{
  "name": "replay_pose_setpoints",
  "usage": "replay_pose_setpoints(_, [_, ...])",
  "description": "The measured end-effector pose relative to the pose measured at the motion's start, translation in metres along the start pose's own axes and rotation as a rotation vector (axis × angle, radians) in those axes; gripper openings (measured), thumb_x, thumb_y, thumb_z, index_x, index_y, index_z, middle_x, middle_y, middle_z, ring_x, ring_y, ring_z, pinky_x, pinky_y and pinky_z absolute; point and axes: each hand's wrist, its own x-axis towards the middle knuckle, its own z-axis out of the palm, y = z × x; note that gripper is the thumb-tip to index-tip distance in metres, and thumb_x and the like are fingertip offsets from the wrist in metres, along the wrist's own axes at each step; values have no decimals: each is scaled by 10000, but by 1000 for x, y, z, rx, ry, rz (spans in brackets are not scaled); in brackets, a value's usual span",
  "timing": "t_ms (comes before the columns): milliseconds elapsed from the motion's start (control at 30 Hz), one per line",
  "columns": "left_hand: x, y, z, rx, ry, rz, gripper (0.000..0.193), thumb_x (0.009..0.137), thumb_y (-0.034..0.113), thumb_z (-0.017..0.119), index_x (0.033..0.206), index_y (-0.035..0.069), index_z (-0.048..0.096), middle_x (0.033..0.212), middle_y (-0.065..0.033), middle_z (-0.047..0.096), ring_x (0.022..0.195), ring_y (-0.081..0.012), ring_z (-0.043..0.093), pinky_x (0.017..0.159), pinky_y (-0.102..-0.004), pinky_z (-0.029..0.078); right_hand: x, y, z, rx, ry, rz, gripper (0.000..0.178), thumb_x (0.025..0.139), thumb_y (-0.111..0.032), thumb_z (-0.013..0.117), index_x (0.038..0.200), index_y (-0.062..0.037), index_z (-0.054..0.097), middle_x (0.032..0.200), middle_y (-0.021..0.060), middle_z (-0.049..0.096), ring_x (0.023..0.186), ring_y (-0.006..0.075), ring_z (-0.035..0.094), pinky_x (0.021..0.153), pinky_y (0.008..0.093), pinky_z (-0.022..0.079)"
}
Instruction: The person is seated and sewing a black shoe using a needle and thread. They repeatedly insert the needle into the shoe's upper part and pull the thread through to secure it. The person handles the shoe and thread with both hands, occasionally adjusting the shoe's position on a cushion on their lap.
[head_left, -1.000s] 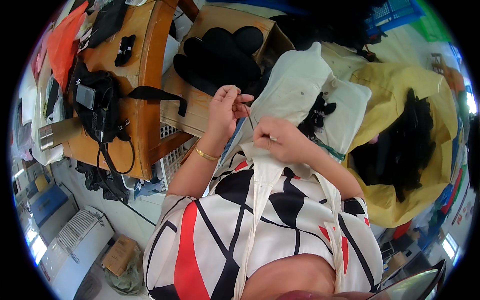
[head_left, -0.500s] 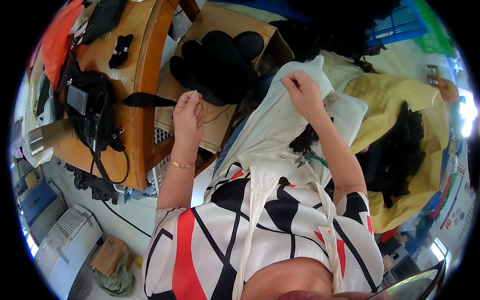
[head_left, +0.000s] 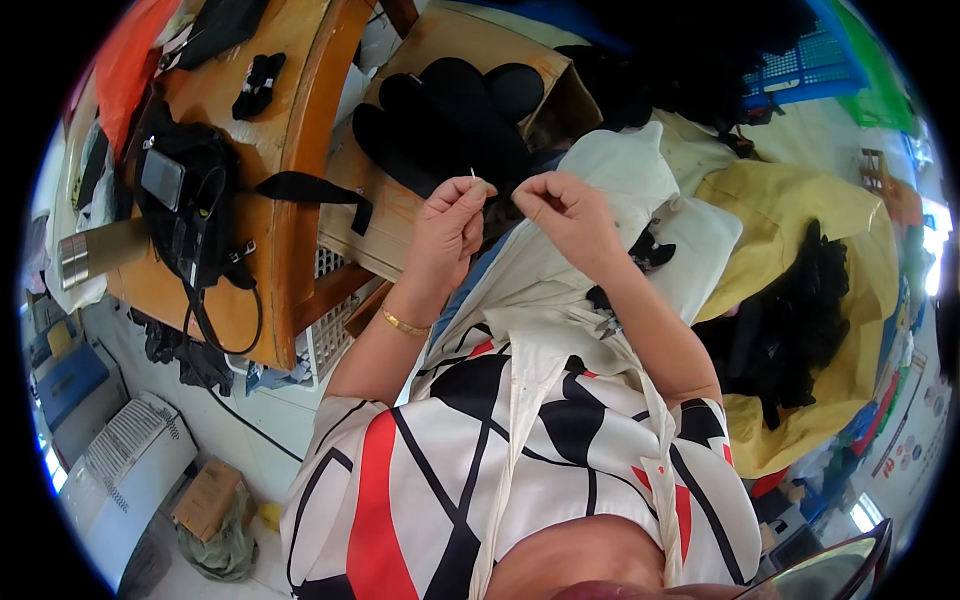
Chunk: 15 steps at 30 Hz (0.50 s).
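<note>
My left hand (head_left: 447, 228) is closed in a pinch on a thin, pale, needle-like piece (head_left: 474, 173), whose tip stands up above the fingertips. Close to its right, my right hand (head_left: 572, 215) has thumb and fingers pressed together; what they hold, if anything, is too small to make out. A small gap separates the two hands. Beyond them, rounded black padded pieces (head_left: 445, 115) lie piled on a cardboard box (head_left: 400, 215). White cloth (head_left: 610, 170) covers my lap, with a small black item (head_left: 652, 248) on it, beside my right forearm.
At left, a wooden table (head_left: 285, 200) bears a black bag (head_left: 190, 200), a phone (head_left: 162, 180), a metal flask (head_left: 95, 250) and a black strap (head_left: 315, 188). To the right stands a yellow sack (head_left: 840, 200) with black pieces inside. A blue basket (head_left: 805, 65) is farther back.
My left hand has moved right, away from the table's edge, and my right hand has come left and slightly nearer. They are now almost together. The pale tip shows more clearly.
</note>
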Motion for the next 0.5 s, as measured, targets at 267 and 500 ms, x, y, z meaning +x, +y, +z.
replay_pose_setpoints(267, [-6, -9, -2, 11, 94, -58, 159, 956, 170, 636, 1036, 35, 665, 652, 48, 539, 487, -6, 389, 416, -158, 257, -4, 7, 27, 397, -241, 359, 191, 923, -255, 683, 929, -67, 653, 814, -46, 607, 696, 49, 497, 630, 213, 419])
replay_pose_setpoints(500, [-14, -12, -9, 10, 62, 3, 201, 965, 152, 610, 1137, 49, 626, 779, 66, 580, 526, 10, 384, 448, -143, 251, -5, 29, 48, 292, -24, 133, 154, 904, -177, 687, 832, -63, 613, 779, -23, 555, 678, 71, 493, 596, 245, 422])
